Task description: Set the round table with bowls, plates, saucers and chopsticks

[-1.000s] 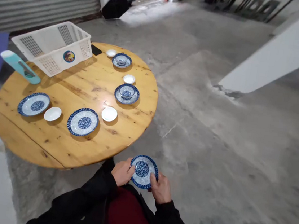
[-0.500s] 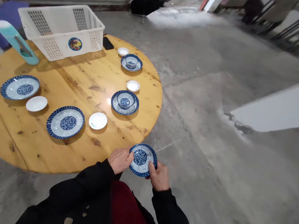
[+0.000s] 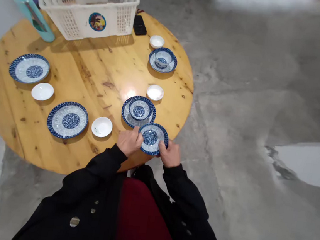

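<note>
Fingers (image 3: 140, 137) of both hands were closed on opposite sides of a round, blue-and-white patterned ceramic dish (image 3: 150, 137), the left hand (image 3: 129, 141) pinching its left rim and the right hand (image 3: 171, 153) its right, thumbs uppermost. The dish was held at the near right edge of the round, yellow-brown wooden tabletop (image 3: 111, 67). Just beyond it, a larger blue-and-white round plate (image 3: 124, 113) carried a matching bowl (image 3: 139, 110); whether dish and plate touched could not be told. A shallow white round saucer (image 3: 102, 127) lay near the left hand.
</note>
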`<state>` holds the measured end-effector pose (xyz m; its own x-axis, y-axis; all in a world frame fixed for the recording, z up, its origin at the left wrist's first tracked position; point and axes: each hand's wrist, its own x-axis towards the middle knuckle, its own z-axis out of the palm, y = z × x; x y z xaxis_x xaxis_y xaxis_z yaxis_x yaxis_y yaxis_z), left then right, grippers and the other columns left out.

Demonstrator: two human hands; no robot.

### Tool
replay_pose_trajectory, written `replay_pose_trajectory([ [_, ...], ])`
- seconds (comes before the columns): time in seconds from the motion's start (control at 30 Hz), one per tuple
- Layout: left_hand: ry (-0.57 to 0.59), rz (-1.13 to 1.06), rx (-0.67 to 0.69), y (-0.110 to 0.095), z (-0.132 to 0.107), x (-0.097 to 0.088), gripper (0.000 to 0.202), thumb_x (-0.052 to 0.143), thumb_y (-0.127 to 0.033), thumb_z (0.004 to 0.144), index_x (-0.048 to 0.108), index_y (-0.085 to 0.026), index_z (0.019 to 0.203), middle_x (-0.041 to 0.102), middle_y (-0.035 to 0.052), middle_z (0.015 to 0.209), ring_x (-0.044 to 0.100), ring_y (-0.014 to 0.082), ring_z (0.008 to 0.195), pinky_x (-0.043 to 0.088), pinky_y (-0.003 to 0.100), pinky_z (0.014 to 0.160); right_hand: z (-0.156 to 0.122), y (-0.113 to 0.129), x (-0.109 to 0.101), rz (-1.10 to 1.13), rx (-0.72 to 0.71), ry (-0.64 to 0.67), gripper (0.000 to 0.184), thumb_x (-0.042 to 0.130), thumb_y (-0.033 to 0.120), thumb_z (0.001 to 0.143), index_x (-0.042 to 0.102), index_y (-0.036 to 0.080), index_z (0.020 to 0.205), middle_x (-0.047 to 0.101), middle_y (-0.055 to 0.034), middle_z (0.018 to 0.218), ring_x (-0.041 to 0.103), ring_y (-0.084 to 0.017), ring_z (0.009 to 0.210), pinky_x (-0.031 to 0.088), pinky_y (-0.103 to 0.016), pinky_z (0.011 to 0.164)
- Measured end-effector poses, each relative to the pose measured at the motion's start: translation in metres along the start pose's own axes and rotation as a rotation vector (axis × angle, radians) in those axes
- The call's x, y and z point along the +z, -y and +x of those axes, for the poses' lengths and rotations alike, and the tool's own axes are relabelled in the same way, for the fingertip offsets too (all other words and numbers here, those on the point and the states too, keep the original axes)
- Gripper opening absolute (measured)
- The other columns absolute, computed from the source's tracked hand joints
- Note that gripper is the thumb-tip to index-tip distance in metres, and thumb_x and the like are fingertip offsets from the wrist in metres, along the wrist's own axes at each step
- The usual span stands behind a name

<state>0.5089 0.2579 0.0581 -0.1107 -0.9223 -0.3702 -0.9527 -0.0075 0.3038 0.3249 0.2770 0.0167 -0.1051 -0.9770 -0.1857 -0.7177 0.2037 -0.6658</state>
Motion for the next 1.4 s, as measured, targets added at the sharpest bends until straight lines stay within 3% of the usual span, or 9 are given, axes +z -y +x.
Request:
replay_pose_trajectory([
  [0.27,-0.165,0.019,-0.194,0.009,0.055,-0.024,0.037,0.035,-0.029,0.100,0.058,-0.010,0.121,0.075,0.0172,0.100,0.071,0.0307,0.099,0.047,0.035,0.082,0.098,0.034,0.005,-0.187,-0.223,0.111,0.032,0.039,0.034,0.093,0.064,0.015,0.083,0.066,-0.0082,0.065,0.063,-0.020,0.065,0.042,-0.026,0.064],
  [0.5,-0.110,0.010,-0.381,0.016,0.083,-0.028,0.037,0.031,-0.030,0.100,0.055,-0.012,0.121,0.074,0.0174,0.103,0.071,0.0309,0.100,0.049,0.036,0.083,0.149,0.062,0.009,-0.486,-0.343,0.338,0.041,0.038,0.029,0.096,0.058,0.008,0.125,0.074,-0.0173,0.097,0.069,-0.027,0.087,0.045,-0.031,0.076],
  [0.6,-0.091,0.008,-0.426,0.018,0.087,-0.026,0.040,0.030,-0.029,0.100,0.052,-0.010,0.127,0.074,0.0187,0.100,0.072,0.0322,0.098,0.050,0.038,0.083,0.159,0.066,0.012,-0.539,-0.383,0.414,0.053,0.036,0.030,0.097,0.042,0.010,0.146,0.074,-0.0172,0.103,0.070,-0.028,0.091,0.048,-0.033,0.079],
  [0.77,-0.073,0.071,-0.472,0.016,0.091,-0.022,0.047,0.030,-0.027,0.099,0.040,-0.008,0.141,0.075,0.0194,0.097,0.073,0.0336,0.094,0.052,0.041,0.080,0.168,0.065,0.019,-0.609,-0.425,0.485,0.060,0.036,0.031,0.097,0.033,0.007,0.151,0.074,-0.0188,0.103,0.072,-0.029,0.091,0.052,-0.035,0.079],
  [1.0,-0.040,0.120,-0.473,0.015,0.097,-0.019,0.045,0.029,-0.025,0.099,0.044,-0.007,0.137,0.075,0.0211,0.094,0.073,0.0360,0.093,0.053,0.043,0.078,0.175,0.059,0.028,-0.622,-0.450,0.495,0.060,0.041,0.031,0.096,0.037,0.005,0.149,0.074,-0.0197,0.102,0.073,-0.030,0.092,0.053,-0.034,0.078],
  [1.23,-0.001,0.101,-0.468,0.022,0.097,-0.021,0.046,0.029,-0.031,0.100,0.043,-0.012,0.140,0.075,0.0190,0.098,0.073,0.0344,0.097,0.052,0.043,0.082,0.175,0.057,0.028,-0.602,-0.422,0.489,0.054,0.039,0.033,0.098,0.044,0.007,0.145,0.074,-0.0198,0.102,0.072,-0.031,0.093,0.052,-0.036,0.079],
  [1.4,-0.026,-0.153,-0.425,0.037,0.100,-0.012,0.050,0.033,-0.045,0.101,0.046,-0.016,0.139,0.073,0.0169,0.115,0.070,0.0321,0.106,0.052,0.042,0.089,0.177,0.051,0.035,-0.318,-0.275,0.547,0.045,0.043,0.043,0.099,0.060,0.012,0.126,0.075,-0.0137,0.097,0.071,-0.026,0.094,0.051,-0.033,0.084],
])
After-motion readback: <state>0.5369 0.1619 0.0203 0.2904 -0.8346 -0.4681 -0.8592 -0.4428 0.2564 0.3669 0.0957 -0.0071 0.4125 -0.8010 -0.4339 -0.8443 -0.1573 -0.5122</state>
